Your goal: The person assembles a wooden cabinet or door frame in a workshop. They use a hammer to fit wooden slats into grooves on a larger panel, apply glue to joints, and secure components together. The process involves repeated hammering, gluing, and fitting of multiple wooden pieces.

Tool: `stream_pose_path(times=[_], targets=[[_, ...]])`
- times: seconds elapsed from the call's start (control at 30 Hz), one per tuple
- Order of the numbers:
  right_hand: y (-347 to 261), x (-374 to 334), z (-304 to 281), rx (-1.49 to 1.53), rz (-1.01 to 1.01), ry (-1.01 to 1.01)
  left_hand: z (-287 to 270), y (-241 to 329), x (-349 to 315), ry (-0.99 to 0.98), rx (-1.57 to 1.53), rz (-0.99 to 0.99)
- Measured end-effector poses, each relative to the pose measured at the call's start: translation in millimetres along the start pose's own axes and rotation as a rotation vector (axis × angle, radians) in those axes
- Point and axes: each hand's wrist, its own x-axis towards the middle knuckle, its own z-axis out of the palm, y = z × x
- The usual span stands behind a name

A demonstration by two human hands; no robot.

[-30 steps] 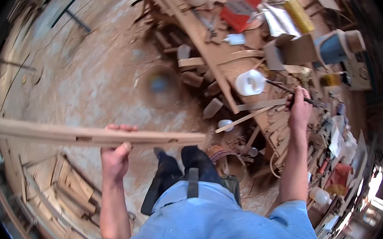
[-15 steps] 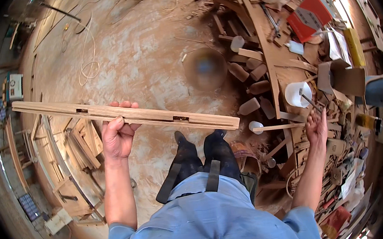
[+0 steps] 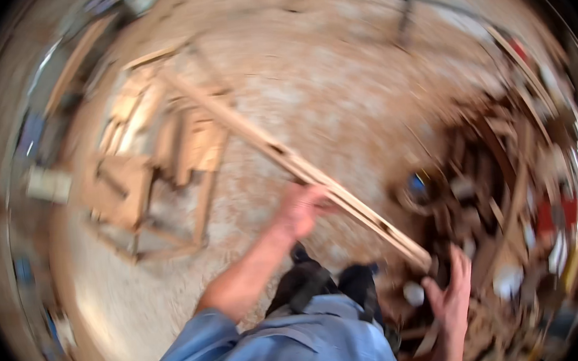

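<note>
My left hand (image 3: 302, 209) is closed round a long, narrow wooden rail (image 3: 245, 127), gripping it near its middle. Two dark slots show along the rail, one on either side of my grip. It slants from the far left down to the near right, above the floor. Beside its near right end is my right hand (image 3: 450, 294), with thumb and fingers apart and nothing visible in it. Whether its fingers touch the rail end cannot be made out in the blur.
To the left stands a wooden frame (image 3: 205, 221) with stacked wood pieces (image 3: 201, 144). A cluttered bench along the right bears a red box (image 3: 557, 214) and a white pot (image 3: 508, 280). Scrap wood and bottles lie beneath it. A white round object (image 3: 413, 293) sits near my right hand.
My view has swung left. The rail has turned to a steeper slant, still in my left hand. My right hand has come from beside the white pot on the bench to the rail's near end.
</note>
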Motion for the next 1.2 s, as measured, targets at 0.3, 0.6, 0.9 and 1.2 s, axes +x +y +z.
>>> stream_pose_path(times=[0.3, 0.6, 0.9, 1.2], targets=[[-122, 64, 161, -0.148, -0.123, -0.731, -152, 63, -62, 0.116, -0.015, 0.099], [-281, 178, 259, -0.031, -0.426, -0.993, -248, 187, -83, 0.528, -0.071, 0.404], [-364, 271, 378, -0.146, -0.645, -1.084, -346, 255, -11, 1.161, -0.100, 0.505], [-417, 350, 438, 0.101, -0.770, -0.970, -480, 332, 20, 1.291, -0.228, 0.530]])
